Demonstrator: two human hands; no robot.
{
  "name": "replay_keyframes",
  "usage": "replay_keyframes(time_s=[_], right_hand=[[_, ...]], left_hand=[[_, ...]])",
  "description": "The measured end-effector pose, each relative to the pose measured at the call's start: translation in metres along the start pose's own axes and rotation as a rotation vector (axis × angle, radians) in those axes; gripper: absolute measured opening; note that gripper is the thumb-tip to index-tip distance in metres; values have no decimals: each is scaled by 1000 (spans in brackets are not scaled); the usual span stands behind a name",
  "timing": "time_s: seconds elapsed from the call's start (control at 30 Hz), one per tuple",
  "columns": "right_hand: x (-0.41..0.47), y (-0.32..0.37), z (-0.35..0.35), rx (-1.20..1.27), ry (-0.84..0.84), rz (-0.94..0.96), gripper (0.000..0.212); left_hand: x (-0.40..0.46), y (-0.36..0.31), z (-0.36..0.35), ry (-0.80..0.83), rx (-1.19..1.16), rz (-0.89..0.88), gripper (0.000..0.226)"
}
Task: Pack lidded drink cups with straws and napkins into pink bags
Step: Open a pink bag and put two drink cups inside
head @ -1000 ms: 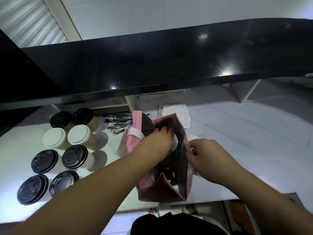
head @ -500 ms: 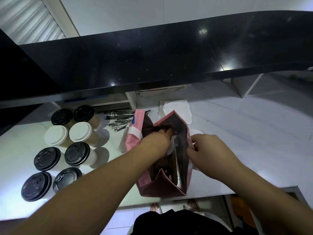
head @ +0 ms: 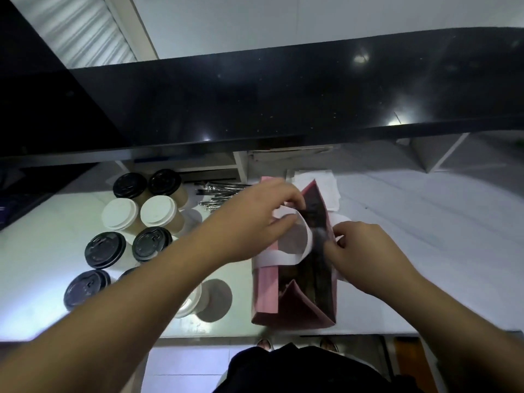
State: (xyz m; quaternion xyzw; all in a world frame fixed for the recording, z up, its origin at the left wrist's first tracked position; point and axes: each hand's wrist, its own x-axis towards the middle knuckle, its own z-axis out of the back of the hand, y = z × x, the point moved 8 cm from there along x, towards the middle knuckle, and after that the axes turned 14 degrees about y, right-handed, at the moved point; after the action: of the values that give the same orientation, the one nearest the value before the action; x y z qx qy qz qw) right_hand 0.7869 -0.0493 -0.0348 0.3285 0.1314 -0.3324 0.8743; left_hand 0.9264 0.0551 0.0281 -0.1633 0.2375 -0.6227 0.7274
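- Cups (head: 129,231): lidded paper cups bunched at the counter's (head: 37,279) left end, black lids and two white lids, none in hand. I'd expect them to be light but crushable at the wall and easy to tip; take them round the upper body under the lid rim, not by the lid.
- Straws (head: 218,194): wrapped bundle near the counter's back edge, between the cups and the bag. Thin and slippery in the wrap; pinch at mid-length.
- Left hand (head: 255,219): fingers curled, pinching the bag's white handle strap (head: 295,236) at the left wall of the mouth.
- Pink bag (head: 295,304): upright at the counter's front edge, mouth open, dark lining showing; contents too dark to tell. Thin paper, stiff only at the folds, so it tears and creases easily; hold by the strap or the top rim and support the base once loaded.
- Napkins (head: 326,185): white stack behind the bag, soft, lift flat.
- Right hand (head: 360,251): fingers curled, pinching the bag's right rim.
- Versus a second ago: left hand was reaching down inside the bag, now it's out and on the strap, which stands up in a loop. Right hand's grip on the rim unchanged. Bag sits closer to the front edge in view; the camera has tilted too.
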Motion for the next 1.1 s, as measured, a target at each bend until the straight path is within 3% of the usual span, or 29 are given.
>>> replay_keyframes(time_s=[0.13,0.2,0.3,0.4,0.73,0.83,0.97,1.1], right_hand=[[3,4,-1,-51,-3,8,39],[5,6,-1,-69,-9,11,38],[10,7,-5,-76,8,6,30],[14,8,-8,-67,22,6,23],[15,4,-11,-57,38,-47,33],[11,6,-9,-55,34,-36,27],[6,10,-8,-52,22,-6,27],[2,9,-6,-45,9,6,30]], left_hand=[[-70,60,14,-97,54,211,18],[-99,94,-8,54,146,346,30],[-134,131,-51,335,301,486,72],[-154,152,-74,400,390,574,93],[-155,162,-92,455,376,560,82],[-144,142,-57,373,313,545,87],[-130,91,29,38,249,501,95],[-111,12,78,-220,275,305,94]])
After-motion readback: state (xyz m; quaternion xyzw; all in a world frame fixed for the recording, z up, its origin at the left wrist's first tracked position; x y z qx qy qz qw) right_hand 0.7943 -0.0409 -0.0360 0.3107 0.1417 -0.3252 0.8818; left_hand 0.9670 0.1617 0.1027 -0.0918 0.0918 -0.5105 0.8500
